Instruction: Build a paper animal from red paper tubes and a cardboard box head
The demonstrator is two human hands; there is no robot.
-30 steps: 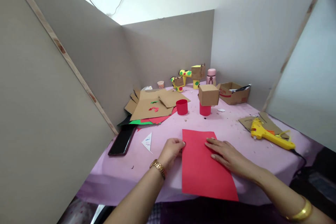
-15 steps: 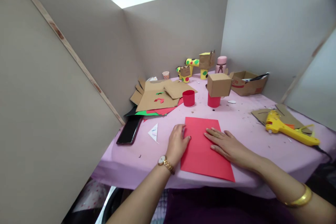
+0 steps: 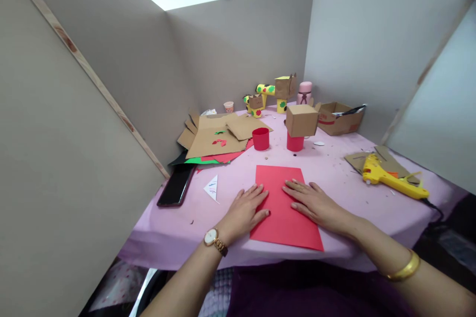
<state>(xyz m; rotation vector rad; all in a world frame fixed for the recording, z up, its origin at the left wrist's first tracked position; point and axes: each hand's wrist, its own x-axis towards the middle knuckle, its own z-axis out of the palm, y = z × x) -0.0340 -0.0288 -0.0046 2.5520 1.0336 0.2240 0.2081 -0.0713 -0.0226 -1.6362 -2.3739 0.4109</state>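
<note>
Head view, red paper (image 3: 284,218) under flat fingers (image 3: 293,189)

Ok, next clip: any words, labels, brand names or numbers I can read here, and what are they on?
No text can be read.
Open cardboard box: red printing on its side, too blurred to read.
Watch on the left hand's wrist: dial too small to read.
White paper triangle: only coloured scribbles, no letters.
Red paper sheet under both hands, phone, yellow glue gun: no markings visible.

No legible text found. Red print on the open carton (image 3: 339,120) is too small to read.
</note>
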